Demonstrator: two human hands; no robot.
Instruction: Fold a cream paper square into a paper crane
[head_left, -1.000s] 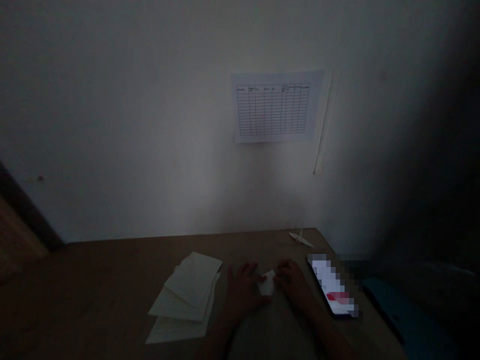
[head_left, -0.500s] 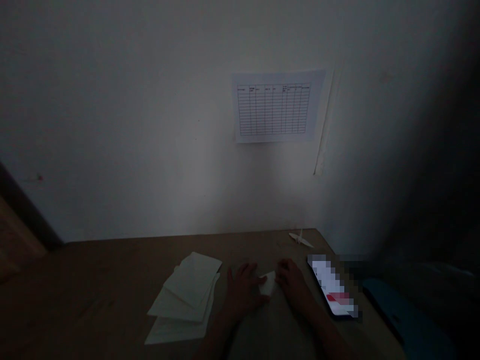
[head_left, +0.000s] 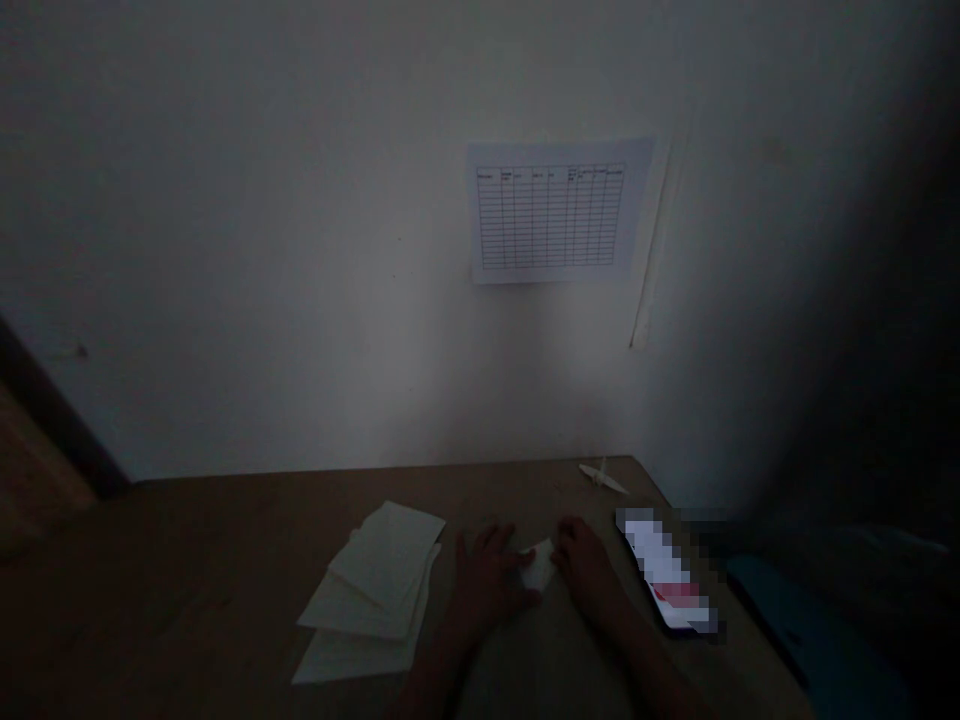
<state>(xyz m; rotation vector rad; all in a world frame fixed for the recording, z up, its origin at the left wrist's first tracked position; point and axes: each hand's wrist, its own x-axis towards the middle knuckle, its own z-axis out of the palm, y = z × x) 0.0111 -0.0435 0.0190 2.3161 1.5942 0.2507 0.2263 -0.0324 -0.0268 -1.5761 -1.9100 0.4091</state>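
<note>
A small folded white paper (head_left: 537, 568) lies on the brown table between my two hands. My left hand (head_left: 491, 572) rests at its left side with the fingers spread, one fingertip and the thumb on the paper. At the paper's right edge, my right hand (head_left: 585, 562) has its fingers bent and close together, touching the paper. Left of my hands is a loose stack of white paper sheets (head_left: 382, 575). The picture is dim, so fine folds in the small paper cannot be made out.
A folded paper crane (head_left: 602, 477) sits near the table's back right corner. A lit phone (head_left: 664, 572) lies right of my right hand. The brown table (head_left: 247, 560) meets a wall bearing a printed sheet (head_left: 551, 215). A blue object (head_left: 817, 640) is beyond the right edge.
My right fingers have shifted very slightly at the paper's right edge. Both hands otherwise stay in place.
</note>
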